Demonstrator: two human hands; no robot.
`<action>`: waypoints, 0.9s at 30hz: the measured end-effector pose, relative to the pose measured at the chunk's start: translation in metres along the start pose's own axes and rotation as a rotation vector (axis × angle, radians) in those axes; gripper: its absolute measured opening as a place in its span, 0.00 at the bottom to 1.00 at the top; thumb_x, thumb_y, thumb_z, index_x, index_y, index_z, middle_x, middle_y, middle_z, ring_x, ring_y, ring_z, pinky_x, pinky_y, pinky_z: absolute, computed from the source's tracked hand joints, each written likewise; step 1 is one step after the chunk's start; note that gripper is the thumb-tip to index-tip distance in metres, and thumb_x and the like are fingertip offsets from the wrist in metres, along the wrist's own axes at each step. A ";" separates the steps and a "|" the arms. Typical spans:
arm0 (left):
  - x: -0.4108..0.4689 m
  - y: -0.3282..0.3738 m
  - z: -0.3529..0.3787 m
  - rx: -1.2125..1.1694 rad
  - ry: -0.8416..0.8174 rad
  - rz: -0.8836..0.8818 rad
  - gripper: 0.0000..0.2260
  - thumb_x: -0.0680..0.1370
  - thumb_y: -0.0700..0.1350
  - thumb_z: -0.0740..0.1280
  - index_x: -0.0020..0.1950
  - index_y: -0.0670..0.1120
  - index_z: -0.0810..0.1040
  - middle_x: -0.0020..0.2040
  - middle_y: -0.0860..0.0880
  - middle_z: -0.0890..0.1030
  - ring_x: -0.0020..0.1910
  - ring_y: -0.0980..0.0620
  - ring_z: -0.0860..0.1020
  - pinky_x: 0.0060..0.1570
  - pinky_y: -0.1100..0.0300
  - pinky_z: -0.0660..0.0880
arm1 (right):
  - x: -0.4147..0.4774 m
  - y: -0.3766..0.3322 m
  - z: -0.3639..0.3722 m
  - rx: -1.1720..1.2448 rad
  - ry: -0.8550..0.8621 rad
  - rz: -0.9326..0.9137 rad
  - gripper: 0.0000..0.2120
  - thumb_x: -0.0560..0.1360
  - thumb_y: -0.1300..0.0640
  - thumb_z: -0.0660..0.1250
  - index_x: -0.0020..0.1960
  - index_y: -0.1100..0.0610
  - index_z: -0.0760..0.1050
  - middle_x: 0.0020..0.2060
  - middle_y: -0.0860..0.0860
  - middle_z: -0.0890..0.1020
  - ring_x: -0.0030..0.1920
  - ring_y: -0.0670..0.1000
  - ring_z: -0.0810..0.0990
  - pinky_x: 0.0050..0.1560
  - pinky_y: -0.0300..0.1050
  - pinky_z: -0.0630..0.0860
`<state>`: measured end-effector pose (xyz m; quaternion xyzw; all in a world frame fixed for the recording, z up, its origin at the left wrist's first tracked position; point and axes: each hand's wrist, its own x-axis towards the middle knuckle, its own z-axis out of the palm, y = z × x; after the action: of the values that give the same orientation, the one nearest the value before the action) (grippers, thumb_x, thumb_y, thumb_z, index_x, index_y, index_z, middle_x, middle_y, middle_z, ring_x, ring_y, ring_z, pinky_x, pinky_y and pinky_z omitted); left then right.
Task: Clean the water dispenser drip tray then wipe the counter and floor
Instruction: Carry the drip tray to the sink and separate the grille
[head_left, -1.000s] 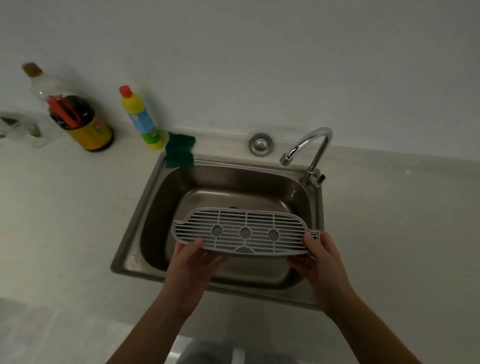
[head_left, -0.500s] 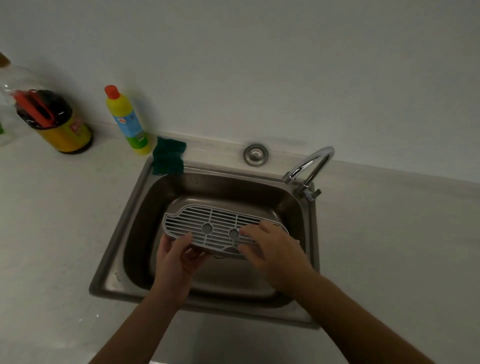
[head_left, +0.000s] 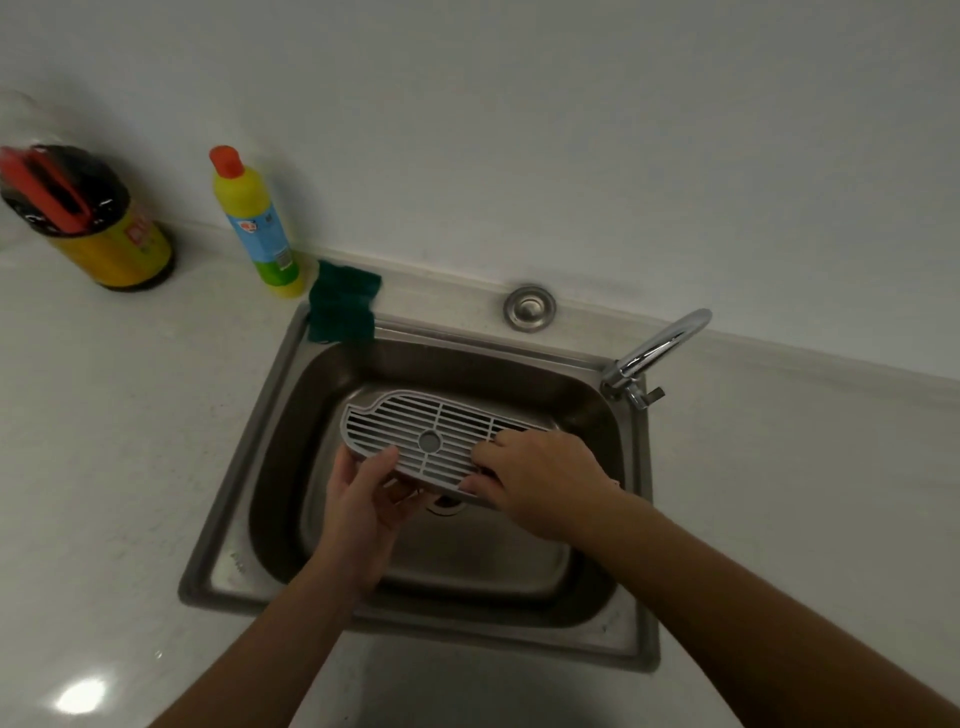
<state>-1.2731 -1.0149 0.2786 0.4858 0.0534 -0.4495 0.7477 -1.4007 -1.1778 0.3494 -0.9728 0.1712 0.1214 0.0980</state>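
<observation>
A grey slotted drip tray grate (head_left: 410, 431) hangs flat over the steel sink (head_left: 270, 415), above the drain. My left hand (head_left: 363, 499) grips its near left edge, thumb on top and fingers underneath. My right hand (head_left: 540, 478) lies palm down across the grate's right part, fingers spread over the slats and covering that end. A green scouring sponge (head_left: 343, 306) rests on the sink's back left corner, apart from both hands.
A chrome tap (head_left: 654, 353) stands at the sink's back right corner. A yellow detergent bottle (head_left: 260, 228) with a red cap and a dark sauce bottle (head_left: 88, 218) stand on the pale counter (head_left: 104, 441) by the wall. A round metal cap (head_left: 530, 307) sits behind the sink.
My right hand left the grate's right end and slid on top of it, covering the right holes. The grate moved lower and left over the basin.
</observation>
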 end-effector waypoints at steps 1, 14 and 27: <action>0.002 0.001 -0.001 -0.013 -0.003 -0.001 0.23 0.77 0.45 0.70 0.72 0.51 0.75 0.64 0.42 0.84 0.56 0.40 0.86 0.45 0.49 0.84 | 0.001 -0.001 -0.001 -0.023 0.027 -0.015 0.19 0.83 0.35 0.53 0.58 0.46 0.76 0.46 0.47 0.80 0.41 0.47 0.76 0.44 0.47 0.79; 0.005 -0.006 0.002 -0.031 -0.039 0.036 0.22 0.77 0.43 0.68 0.72 0.47 0.74 0.61 0.41 0.85 0.51 0.42 0.87 0.42 0.51 0.84 | 0.000 0.006 -0.011 0.036 0.025 -0.030 0.20 0.82 0.35 0.53 0.52 0.46 0.78 0.42 0.43 0.77 0.40 0.46 0.75 0.44 0.48 0.78; 0.004 -0.009 -0.011 -0.002 0.046 0.069 0.18 0.80 0.43 0.67 0.70 0.53 0.78 0.63 0.44 0.85 0.56 0.41 0.86 0.50 0.46 0.85 | -0.028 0.025 -0.016 -0.040 0.155 0.015 0.17 0.83 0.38 0.55 0.53 0.47 0.76 0.42 0.44 0.79 0.38 0.45 0.76 0.43 0.45 0.79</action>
<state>-1.2734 -1.0095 0.2649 0.4969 0.0542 -0.4122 0.7618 -1.4317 -1.1956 0.3689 -0.9798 0.1829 0.0501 0.0639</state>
